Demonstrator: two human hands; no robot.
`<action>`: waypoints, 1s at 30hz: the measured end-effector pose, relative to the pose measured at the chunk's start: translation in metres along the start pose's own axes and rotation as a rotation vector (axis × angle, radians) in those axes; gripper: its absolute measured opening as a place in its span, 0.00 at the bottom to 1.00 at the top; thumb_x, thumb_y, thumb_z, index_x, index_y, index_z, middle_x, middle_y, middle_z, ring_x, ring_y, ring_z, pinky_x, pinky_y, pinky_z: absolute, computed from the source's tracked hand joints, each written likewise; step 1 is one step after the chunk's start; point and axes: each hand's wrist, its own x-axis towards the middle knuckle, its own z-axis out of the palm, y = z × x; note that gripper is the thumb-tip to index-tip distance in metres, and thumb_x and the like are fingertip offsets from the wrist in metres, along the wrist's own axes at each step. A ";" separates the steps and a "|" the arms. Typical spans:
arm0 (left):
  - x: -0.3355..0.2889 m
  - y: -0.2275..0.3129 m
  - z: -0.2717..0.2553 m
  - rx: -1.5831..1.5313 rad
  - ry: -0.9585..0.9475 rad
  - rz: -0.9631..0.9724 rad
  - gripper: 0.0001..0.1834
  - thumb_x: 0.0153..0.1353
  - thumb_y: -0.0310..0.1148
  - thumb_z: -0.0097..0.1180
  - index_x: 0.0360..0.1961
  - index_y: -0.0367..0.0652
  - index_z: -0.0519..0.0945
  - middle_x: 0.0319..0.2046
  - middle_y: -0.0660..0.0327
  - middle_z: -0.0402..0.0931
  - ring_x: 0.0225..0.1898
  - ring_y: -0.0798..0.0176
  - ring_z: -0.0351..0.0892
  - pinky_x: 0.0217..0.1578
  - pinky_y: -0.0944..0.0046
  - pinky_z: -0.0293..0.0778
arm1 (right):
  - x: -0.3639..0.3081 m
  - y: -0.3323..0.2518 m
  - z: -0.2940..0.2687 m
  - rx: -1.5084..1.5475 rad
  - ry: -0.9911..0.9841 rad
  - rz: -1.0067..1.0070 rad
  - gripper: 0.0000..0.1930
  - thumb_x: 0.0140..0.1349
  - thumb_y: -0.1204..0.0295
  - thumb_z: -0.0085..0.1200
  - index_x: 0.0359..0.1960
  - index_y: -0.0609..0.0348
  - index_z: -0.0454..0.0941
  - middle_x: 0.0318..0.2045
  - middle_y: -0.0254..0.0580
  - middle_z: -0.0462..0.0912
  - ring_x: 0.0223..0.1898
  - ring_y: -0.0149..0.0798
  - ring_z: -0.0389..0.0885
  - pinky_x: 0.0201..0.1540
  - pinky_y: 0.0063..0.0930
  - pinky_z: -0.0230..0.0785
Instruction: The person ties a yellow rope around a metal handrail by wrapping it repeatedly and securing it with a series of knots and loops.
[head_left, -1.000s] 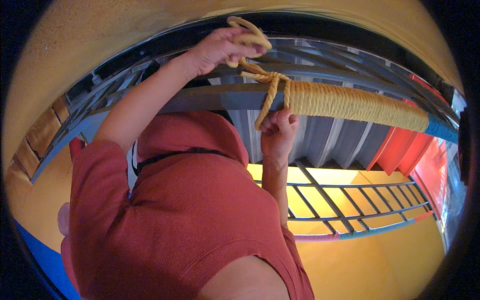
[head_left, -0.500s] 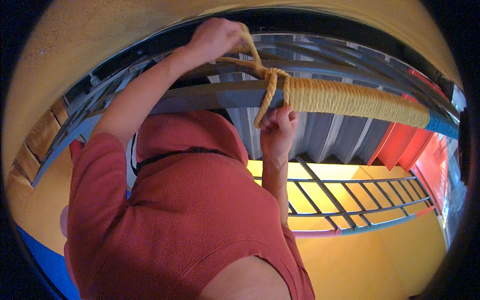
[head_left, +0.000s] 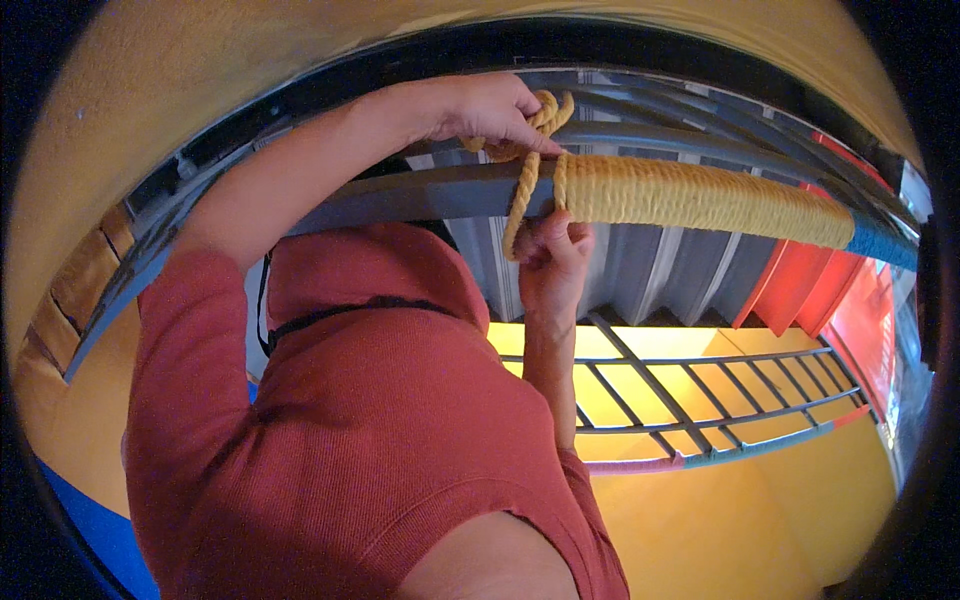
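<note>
A grey metal rail (head_left: 430, 192) runs across in front of me, its right part tightly wound with yellow rope (head_left: 700, 195). My left hand (head_left: 495, 112) is closed on loose loops of the rope above the rail, thumb or finger tip pressed by the last turn. Below the rail, my right hand (head_left: 555, 250) pinches at the end of the winding, fingers curled. One slack loop of rope (head_left: 521, 210) hangs over the rail just left of the wound part, passing down near my right hand. Part of the bunched rope is hidden behind my left hand.
Blue wrapping (head_left: 880, 243) continues the rail's covering at the right. Other dark bars (head_left: 660, 137) run behind the rail, before grey corrugated sheeting (head_left: 690, 275). Farther off stand a black railing (head_left: 650, 390) and a yellow wall (head_left: 720, 530). A tan surface (head_left: 130, 110) curves along the top left.
My left hand has come down and right, from holding the rope raised to the winding's end at the rail. The rope now bunches beside it. My right hand stays nearly in place.
</note>
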 end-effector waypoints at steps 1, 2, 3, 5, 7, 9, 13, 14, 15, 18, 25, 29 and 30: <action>0.002 0.002 -0.001 0.034 -0.022 0.019 0.18 0.53 0.48 0.62 0.25 0.42 0.78 0.18 0.69 0.72 0.21 0.75 0.69 0.20 0.72 0.63 | 0.001 0.000 0.000 0.006 -0.009 0.000 0.17 0.60 0.58 0.54 0.23 0.50 0.60 0.13 0.23 0.55 0.13 0.23 0.51 0.16 0.20 0.42; 0.004 0.004 -0.001 0.069 -0.044 0.039 0.18 0.54 0.47 0.61 0.25 0.41 0.78 0.18 0.69 0.72 0.21 0.76 0.68 0.20 0.72 0.64 | 0.001 -0.001 0.000 0.012 -0.018 0.000 0.17 0.60 0.58 0.54 0.22 0.50 0.60 0.13 0.23 0.55 0.13 0.23 0.51 0.16 0.20 0.42; 0.007 0.003 -0.002 0.063 -0.038 0.082 0.18 0.54 0.46 0.60 0.25 0.41 0.77 0.18 0.69 0.72 0.21 0.76 0.68 0.20 0.71 0.64 | 0.001 0.000 0.000 0.014 -0.012 0.002 0.17 0.60 0.58 0.54 0.23 0.50 0.61 0.13 0.23 0.55 0.13 0.23 0.52 0.17 0.20 0.42; 0.013 0.001 -0.002 0.050 -0.024 0.169 0.17 0.56 0.45 0.59 0.25 0.40 0.77 0.18 0.69 0.72 0.21 0.76 0.68 0.21 0.70 0.64 | 0.001 0.001 0.000 0.015 -0.002 0.008 0.17 0.60 0.58 0.54 0.23 0.51 0.61 0.13 0.23 0.55 0.14 0.23 0.52 0.17 0.20 0.42; 0.010 0.011 -0.004 0.142 -0.045 0.149 0.16 0.56 0.43 0.59 0.25 0.39 0.76 0.19 0.69 0.72 0.22 0.76 0.68 0.21 0.70 0.65 | -0.001 0.005 -0.004 0.117 0.023 0.034 0.11 0.59 0.65 0.55 0.33 0.56 0.67 0.17 0.26 0.64 0.16 0.23 0.59 0.18 0.19 0.49; 0.006 0.018 -0.006 0.178 -0.075 0.140 0.14 0.56 0.40 0.58 0.25 0.38 0.76 0.19 0.69 0.72 0.22 0.76 0.68 0.22 0.69 0.65 | -0.003 0.005 -0.005 0.126 0.034 0.048 0.11 0.59 0.66 0.55 0.34 0.57 0.67 0.18 0.27 0.65 0.17 0.23 0.60 0.19 0.19 0.49; 0.004 0.022 -0.005 0.158 -0.109 0.146 0.12 0.55 0.37 0.58 0.27 0.37 0.77 0.19 0.68 0.73 0.23 0.77 0.68 0.24 0.70 0.66 | -0.008 -0.008 0.003 -0.018 0.044 0.077 0.14 0.61 0.64 0.53 0.25 0.55 0.63 0.16 0.26 0.60 0.17 0.23 0.54 0.19 0.18 0.44; 0.003 0.022 -0.004 0.158 -0.106 0.148 0.12 0.55 0.37 0.57 0.28 0.36 0.77 0.19 0.68 0.73 0.24 0.77 0.68 0.24 0.70 0.67 | -0.008 -0.010 0.001 -0.007 0.040 0.113 0.13 0.62 0.65 0.52 0.25 0.55 0.63 0.16 0.26 0.59 0.17 0.22 0.54 0.19 0.18 0.44; 0.004 0.023 -0.005 0.199 -0.102 0.151 0.12 0.55 0.36 0.57 0.29 0.36 0.77 0.20 0.68 0.74 0.25 0.77 0.68 0.25 0.70 0.67 | -0.008 -0.012 0.000 0.006 0.042 0.147 0.12 0.62 0.66 0.51 0.25 0.55 0.63 0.16 0.26 0.59 0.17 0.22 0.53 0.19 0.18 0.44; 0.007 0.027 -0.007 0.303 -0.099 0.143 0.12 0.55 0.35 0.57 0.31 0.35 0.78 0.23 0.69 0.76 0.27 0.77 0.69 0.28 0.70 0.68 | -0.006 -0.011 -0.011 0.172 0.003 0.275 0.10 0.63 0.68 0.48 0.25 0.55 0.64 0.16 0.25 0.56 0.17 0.22 0.52 0.19 0.17 0.43; 0.001 0.027 -0.007 0.395 -0.068 0.216 0.14 0.56 0.36 0.57 0.35 0.34 0.77 0.26 0.68 0.76 0.30 0.76 0.69 0.31 0.67 0.69 | 0.009 0.013 -0.024 0.434 -0.152 0.355 0.07 0.63 0.70 0.46 0.27 0.55 0.66 0.16 0.24 0.56 0.17 0.22 0.53 0.19 0.18 0.46; -0.010 0.044 0.000 0.620 -0.006 0.241 0.15 0.55 0.36 0.58 0.37 0.35 0.77 0.24 0.60 0.75 0.28 0.71 0.70 0.30 0.64 0.68 | 0.011 0.016 -0.015 0.368 -0.136 0.295 0.04 0.61 0.72 0.47 0.34 0.58 0.70 0.20 0.30 0.68 0.22 0.27 0.64 0.28 0.25 0.60; -0.012 0.045 0.001 0.665 0.031 0.277 0.15 0.54 0.36 0.59 0.36 0.35 0.77 0.23 0.58 0.74 0.27 0.69 0.70 0.30 0.63 0.68 | 0.012 0.011 -0.009 0.288 -0.113 0.262 0.06 0.61 0.71 0.47 0.36 0.59 0.70 0.22 0.32 0.70 0.24 0.29 0.67 0.33 0.28 0.63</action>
